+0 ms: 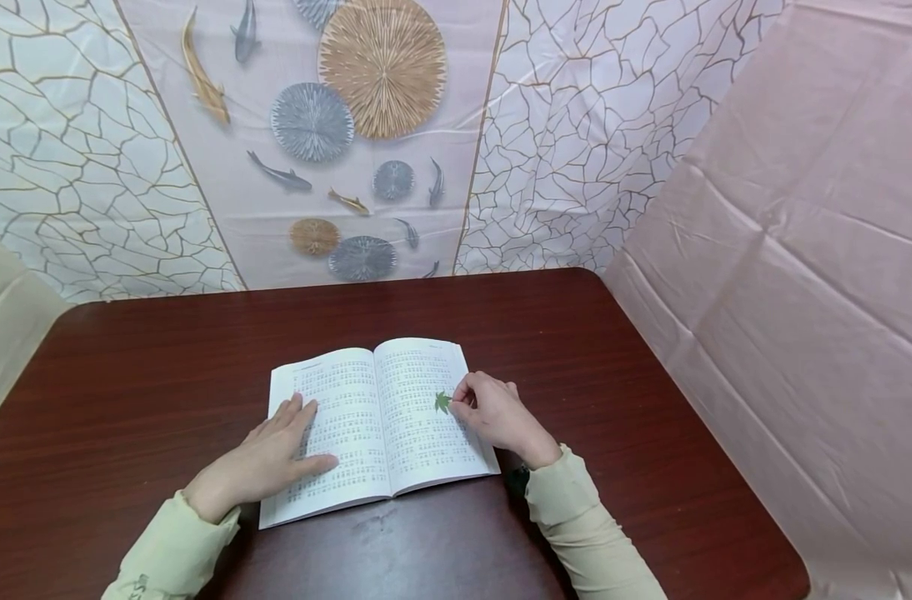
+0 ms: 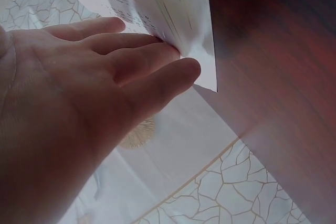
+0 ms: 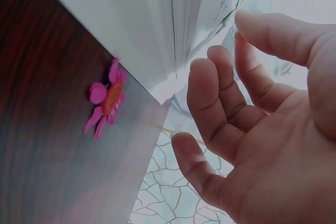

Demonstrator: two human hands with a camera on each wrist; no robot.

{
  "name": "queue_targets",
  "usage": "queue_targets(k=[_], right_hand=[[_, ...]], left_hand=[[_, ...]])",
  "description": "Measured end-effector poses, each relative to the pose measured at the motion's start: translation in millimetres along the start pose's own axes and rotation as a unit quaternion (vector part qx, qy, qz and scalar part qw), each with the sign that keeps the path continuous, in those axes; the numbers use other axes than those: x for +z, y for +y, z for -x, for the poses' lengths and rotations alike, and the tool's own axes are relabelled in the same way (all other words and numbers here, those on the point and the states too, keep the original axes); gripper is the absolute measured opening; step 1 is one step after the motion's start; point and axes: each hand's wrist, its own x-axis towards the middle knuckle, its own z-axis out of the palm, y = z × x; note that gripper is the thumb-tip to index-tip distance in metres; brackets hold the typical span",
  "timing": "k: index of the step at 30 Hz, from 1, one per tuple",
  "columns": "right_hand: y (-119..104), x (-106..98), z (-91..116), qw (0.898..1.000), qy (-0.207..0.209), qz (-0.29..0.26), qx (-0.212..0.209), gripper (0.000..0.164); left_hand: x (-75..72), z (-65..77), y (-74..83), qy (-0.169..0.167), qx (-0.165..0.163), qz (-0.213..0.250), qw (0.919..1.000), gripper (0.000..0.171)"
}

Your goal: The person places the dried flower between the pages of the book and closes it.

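An open book (image 1: 351, 379) with printed pages lies on the table. My left hand (image 1: 264, 462) rests on its left page, fingers straight and the thumb spread towards the middle. In the left wrist view, that hand (image 2: 105, 72) lies along the page with nothing held. Over the right page, my right hand (image 1: 497, 412) pinches a small green maple leaf (image 1: 443, 402) between thumb and forefinger. The right wrist view shows the hand (image 3: 262, 114) with its other fingers loosely bent; the leaf is hard to make out there.
A pink flower (image 3: 110, 98) with an orange centre lies on the table beside the book in the right wrist view; I do not find it in the head view. The dark red table (image 1: 591, 367) ends at a patterned cloth backdrop (image 1: 381, 192) and a pinkish cloth (image 1: 786, 292) at right.
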Motion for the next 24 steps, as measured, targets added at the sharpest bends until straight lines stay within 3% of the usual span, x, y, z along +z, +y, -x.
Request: queue_targets(k=[24], right_hand=[[11,-12,11,0.999,0.019,-0.009,0.029,0.01]], left_hand=[[1.2,-1.8,6.0,-0.001,-0.012,0.007,0.9999,0.098]])
